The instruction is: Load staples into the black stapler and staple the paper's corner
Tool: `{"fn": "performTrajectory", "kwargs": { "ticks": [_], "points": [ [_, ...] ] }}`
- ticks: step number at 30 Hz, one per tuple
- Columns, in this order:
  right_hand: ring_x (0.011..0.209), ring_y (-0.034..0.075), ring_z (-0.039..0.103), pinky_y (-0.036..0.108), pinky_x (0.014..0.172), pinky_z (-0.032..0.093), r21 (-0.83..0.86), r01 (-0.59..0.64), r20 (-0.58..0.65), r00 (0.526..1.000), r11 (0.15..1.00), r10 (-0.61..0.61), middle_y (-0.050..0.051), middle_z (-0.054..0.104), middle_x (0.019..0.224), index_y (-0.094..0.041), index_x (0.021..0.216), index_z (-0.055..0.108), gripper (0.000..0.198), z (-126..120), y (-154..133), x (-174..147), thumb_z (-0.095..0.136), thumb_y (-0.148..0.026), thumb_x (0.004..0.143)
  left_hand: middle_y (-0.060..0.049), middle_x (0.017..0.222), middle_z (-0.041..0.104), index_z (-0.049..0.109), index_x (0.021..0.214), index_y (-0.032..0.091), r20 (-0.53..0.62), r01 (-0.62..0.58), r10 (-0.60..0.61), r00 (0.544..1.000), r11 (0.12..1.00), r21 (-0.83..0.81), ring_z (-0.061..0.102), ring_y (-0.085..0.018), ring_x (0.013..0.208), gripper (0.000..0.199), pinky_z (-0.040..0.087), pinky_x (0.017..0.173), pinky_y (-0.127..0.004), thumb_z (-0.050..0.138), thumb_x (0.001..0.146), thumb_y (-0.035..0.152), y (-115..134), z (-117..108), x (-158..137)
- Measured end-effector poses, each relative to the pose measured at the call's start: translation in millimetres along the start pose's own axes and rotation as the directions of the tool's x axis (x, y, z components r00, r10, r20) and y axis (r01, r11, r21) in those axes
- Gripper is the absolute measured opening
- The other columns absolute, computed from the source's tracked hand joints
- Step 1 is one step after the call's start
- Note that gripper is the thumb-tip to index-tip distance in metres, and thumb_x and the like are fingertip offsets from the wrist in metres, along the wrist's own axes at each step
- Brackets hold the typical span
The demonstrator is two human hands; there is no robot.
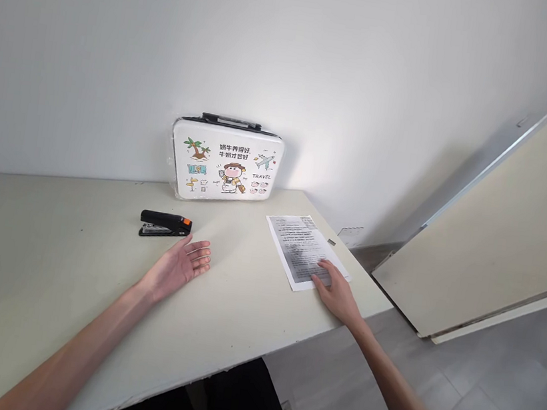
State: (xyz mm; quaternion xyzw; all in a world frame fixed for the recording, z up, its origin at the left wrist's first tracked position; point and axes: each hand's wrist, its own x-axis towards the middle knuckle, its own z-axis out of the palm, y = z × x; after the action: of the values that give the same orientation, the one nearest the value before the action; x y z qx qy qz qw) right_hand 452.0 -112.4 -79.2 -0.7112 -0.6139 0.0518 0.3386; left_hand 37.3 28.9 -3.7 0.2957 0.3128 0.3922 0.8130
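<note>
Paper (303, 253) at four o'clock from the case (226, 164).
The right hand (337, 294) is on it, fingers spread; the left hand (179, 265) is loosely spread too, with the stapler (165, 223) at its eleven o'clock.

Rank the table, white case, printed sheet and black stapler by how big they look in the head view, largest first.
1. Table, partly cut off by the frame
2. White case
3. Printed sheet, partly covered by the right hand
4. Black stapler
</note>
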Motion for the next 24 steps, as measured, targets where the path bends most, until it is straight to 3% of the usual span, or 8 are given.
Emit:
{"fn": "performTrajectory", "kwargs": {
  "ticks": [3,9,13,19,24],
  "points": [
    [0.15,0.032,0.046,0.055,0.123,0.04,-0.001,-0.003,-0.007,1.0,1.0,0.003,0.015,0.057,0.154,-0.022,0.14,0.056,0.052,-2,-2,-1,0.049,-0.057,0.102,-0.015,0.094,0.071,0.071,0.109,0.007,0.006,-0.002,0.002,1.0,1.0,0.006,0.071,-0.021,0.079,0.031,0.062,0.078,-0.035,0.051,0.108,0.031,-1,0,0],
    [0.144,0.034,0.052,0.052,0.101,0.058,0.042,-0.033,-0.072,0.997,0.999,0.036,0.015,0.056,0.154,-0.024,0.141,0.054,0.051,-5,-12,-4,0.046,-0.057,0.104,-0.012,0.095,0.071,0.073,0.108,0.01,0.017,0.002,-0.003,1.0,0.999,0.032,0.07,-0.02,0.083,0.028,0.06,0.081,-0.034,0.061,0.104,0.035,-6,-4,1],
    [0.14,0.032,0.056,0.054,0.111,0.051,0.063,0.049,-0.082,0.996,0.997,-0.044,0.014,0.061,0.147,-0.024,0.138,0.056,0.044,3,-37,5,0.047,-0.052,0.105,-0.01,0.095,0.071,0.073,0.108,0.011,0.012,0.016,-0.016,1.0,1.0,0.014,0.069,-0.019,0.083,0.03,0.058,0.082,-0.033,0.062,0.104,0.039,-9,-7,1],
    [0.132,0.028,0.061,0.05,0.113,0.048,0.209,0.207,0.03,0.975,0.956,-0.218,0.01,0.065,0.139,-0.027,0.129,0.061,0.029,43,-112,37,0.049,-0.038,0.105,-0.01,0.1,0.069,0.072,0.105,0.012,-0.067,-0.014,0.013,0.998,1.0,-0.015,0.067,-0.018,0.083,0.028,0.057,0.082,-0.032,0.063,0.103,0.039,-12,0,-3],
    [0.101,0.021,0.071,0.038,0.09,0.057,0.398,0.21,0.209,0.927,0.893,-0.311,0.006,0.073,0.122,-0.025,0.121,0.064,0.024,104,-177,81,0.054,-0.036,0.102,0.0,0.078,0.054,0.066,0.088,0.016,0.067,-0.098,0.092,0.993,0.992,0.085,0.047,-0.009,0.057,0.038,0.043,0.054,-0.023,0.067,0.097,0.053,-19,9,-12]
  ]
}}
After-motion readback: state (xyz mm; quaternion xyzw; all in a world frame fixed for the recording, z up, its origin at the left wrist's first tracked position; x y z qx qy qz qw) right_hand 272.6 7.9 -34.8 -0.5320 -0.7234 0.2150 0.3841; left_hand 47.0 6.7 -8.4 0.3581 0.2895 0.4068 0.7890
